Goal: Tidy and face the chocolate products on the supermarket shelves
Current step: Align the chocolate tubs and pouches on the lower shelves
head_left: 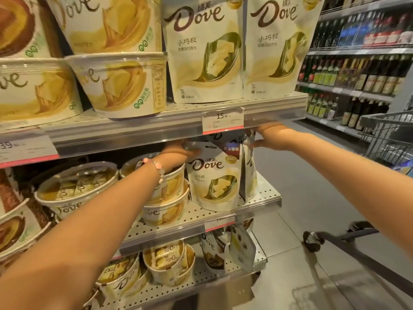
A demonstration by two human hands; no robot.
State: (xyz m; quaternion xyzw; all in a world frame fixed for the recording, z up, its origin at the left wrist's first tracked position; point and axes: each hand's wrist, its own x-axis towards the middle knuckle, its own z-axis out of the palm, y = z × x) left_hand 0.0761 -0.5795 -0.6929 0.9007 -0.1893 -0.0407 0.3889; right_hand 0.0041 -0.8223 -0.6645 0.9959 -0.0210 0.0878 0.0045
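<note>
both hands grip pouch tops on the middle shelf (263, 199): left hand (178, 151) the front pouch (213, 175), right hand (271, 136) the sideways pouch (249, 173), which could topple off the open end.

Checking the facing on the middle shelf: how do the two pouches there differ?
The front-facing pouch shows its full Dove logo to the aisle; the sideways pouch shows only its edge. The left hand holds the front-facing pouch's top corner; the right hand holds the sideways pouch's top. Both stand upright on the same shelf.
</note>
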